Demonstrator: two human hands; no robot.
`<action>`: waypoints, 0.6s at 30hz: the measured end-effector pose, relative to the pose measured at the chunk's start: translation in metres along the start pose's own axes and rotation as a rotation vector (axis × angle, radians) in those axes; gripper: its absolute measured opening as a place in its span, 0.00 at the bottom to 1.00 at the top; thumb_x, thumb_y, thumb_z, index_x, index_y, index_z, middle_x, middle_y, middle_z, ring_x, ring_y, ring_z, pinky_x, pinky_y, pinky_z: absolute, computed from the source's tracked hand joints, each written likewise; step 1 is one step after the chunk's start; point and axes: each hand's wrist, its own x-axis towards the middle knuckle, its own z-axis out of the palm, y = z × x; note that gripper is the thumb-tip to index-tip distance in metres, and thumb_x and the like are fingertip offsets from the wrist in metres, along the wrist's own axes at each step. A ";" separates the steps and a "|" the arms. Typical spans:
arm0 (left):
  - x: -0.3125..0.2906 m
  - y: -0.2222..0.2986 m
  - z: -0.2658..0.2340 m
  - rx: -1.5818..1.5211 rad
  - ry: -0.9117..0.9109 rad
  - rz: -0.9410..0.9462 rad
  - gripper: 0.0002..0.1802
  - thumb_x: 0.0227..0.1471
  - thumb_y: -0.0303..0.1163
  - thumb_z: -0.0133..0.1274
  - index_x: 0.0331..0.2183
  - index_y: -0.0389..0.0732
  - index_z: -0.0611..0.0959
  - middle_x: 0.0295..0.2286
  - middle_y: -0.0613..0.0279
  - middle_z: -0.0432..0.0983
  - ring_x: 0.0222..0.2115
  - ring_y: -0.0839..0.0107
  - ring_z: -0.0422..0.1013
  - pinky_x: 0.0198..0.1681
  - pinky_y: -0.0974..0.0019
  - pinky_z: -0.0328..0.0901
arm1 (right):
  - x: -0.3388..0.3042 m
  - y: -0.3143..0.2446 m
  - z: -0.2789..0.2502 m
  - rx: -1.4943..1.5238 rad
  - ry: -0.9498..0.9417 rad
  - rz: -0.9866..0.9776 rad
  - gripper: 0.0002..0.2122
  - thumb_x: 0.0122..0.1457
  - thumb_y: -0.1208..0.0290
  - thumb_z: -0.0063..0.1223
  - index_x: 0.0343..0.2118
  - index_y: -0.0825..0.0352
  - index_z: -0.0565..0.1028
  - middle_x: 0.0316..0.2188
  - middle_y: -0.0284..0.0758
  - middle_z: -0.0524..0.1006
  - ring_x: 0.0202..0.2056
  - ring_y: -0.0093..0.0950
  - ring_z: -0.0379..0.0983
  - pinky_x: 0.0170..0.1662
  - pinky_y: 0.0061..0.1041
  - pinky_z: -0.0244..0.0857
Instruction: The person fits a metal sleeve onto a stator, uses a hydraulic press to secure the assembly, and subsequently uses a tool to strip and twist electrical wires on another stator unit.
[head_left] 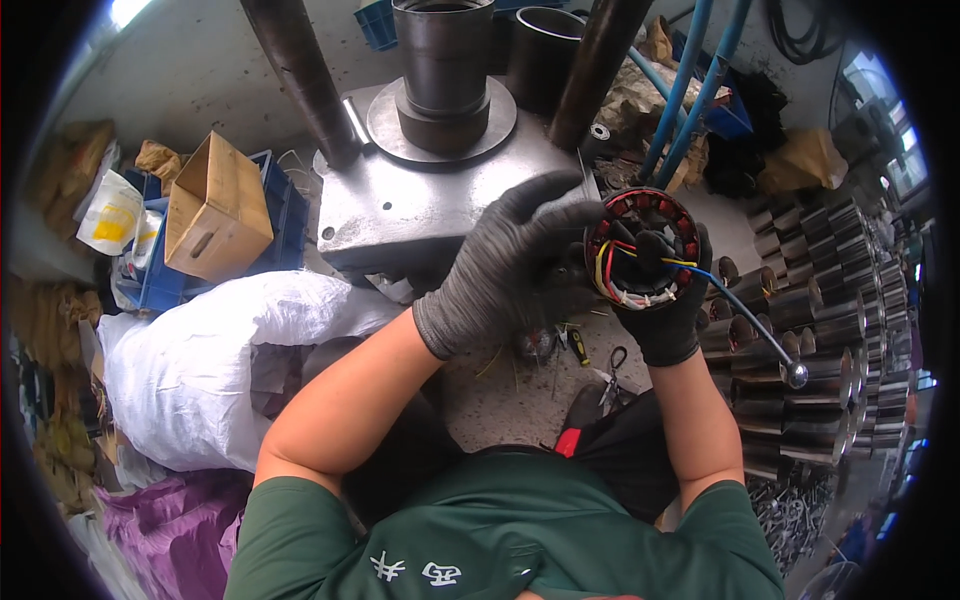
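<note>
Both my hands wear dark grey gloves. In my right hand (665, 320) is a motor stator (641, 290), a round ring with red windings inside and yellow, red, white and blue wires across its face. Gloved fingers of the right hand show through the ring's opening and along its right side. My left hand (500, 255) is raised just left of the stator, its fingers stretched out and apart. One fingertip reaches the ring's left rim; whether it touches cannot be made out. The left hand's lower fingers are partly blurred.
Ahead stands a press with a metal table (400, 215), a dark cylinder (446, 70) and two thick columns. A blue lever with a ball knob (795, 375) juts out at right, before stacked metal tubes (830, 320). At left are a white sack (190, 380) and a cardboard box (222, 215).
</note>
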 end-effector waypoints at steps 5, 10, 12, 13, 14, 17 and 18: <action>0.002 -0.011 0.007 0.557 -0.156 0.266 0.47 0.34 0.28 0.74 0.58 0.52 0.74 0.61 0.37 0.58 0.55 0.42 0.68 0.55 0.50 0.68 | 0.000 -0.002 -0.010 -0.014 0.040 -0.010 0.36 0.61 0.35 0.39 0.53 0.67 0.75 0.56 0.48 0.73 0.57 0.45 0.70 0.62 0.47 0.63; 0.005 -0.019 0.020 0.534 -0.093 0.137 0.40 0.43 0.27 0.67 0.59 0.49 0.73 0.57 0.36 0.64 0.54 0.45 0.69 0.55 0.54 0.68 | -0.001 0.000 -0.012 -0.010 0.090 0.014 0.35 0.63 0.37 0.37 0.55 0.68 0.74 0.53 0.47 0.76 0.53 0.44 0.73 0.61 0.44 0.65; 0.003 -0.019 0.016 0.623 -0.097 0.147 0.36 0.39 0.30 0.70 0.54 0.45 0.77 0.56 0.40 0.66 0.54 0.47 0.69 0.56 0.55 0.68 | 0.000 -0.002 -0.018 -0.006 -0.044 0.066 0.35 0.64 0.37 0.35 0.57 0.68 0.71 0.54 0.48 0.75 0.53 0.43 0.73 0.61 0.43 0.65; 0.001 -0.018 0.014 0.670 -0.099 0.151 0.35 0.37 0.31 0.71 0.51 0.43 0.79 0.56 0.42 0.67 0.54 0.47 0.70 0.56 0.55 0.68 | 0.002 -0.003 -0.014 -0.036 -0.079 0.094 0.36 0.64 0.37 0.35 0.57 0.68 0.72 0.55 0.48 0.74 0.54 0.43 0.72 0.62 0.43 0.64; 0.001 -0.018 0.015 0.392 -0.082 -0.002 0.33 0.38 0.31 0.71 0.49 0.43 0.80 0.56 0.42 0.67 0.53 0.48 0.70 0.56 0.55 0.68 | 0.005 -0.005 -0.012 -0.065 -0.115 0.121 0.36 0.64 0.36 0.34 0.56 0.68 0.73 0.56 0.48 0.73 0.55 0.42 0.72 0.62 0.42 0.63; 0.001 -0.014 0.019 0.340 -0.002 0.089 0.25 0.39 0.30 0.71 0.41 0.39 0.81 0.54 0.44 0.69 0.48 0.52 0.74 0.53 0.57 0.70 | 0.015 -0.015 -0.012 -0.212 -0.135 0.157 0.38 0.65 0.36 0.33 0.61 0.69 0.66 0.56 0.49 0.73 0.55 0.42 0.72 0.60 0.44 0.66; -0.001 -0.014 0.016 0.280 0.012 0.021 0.25 0.39 0.30 0.72 0.41 0.39 0.81 0.54 0.46 0.70 0.48 0.54 0.75 0.52 0.58 0.71 | 0.020 -0.017 -0.013 -0.242 -0.113 0.153 0.38 0.65 0.36 0.33 0.62 0.70 0.64 0.55 0.49 0.74 0.55 0.42 0.73 0.59 0.44 0.67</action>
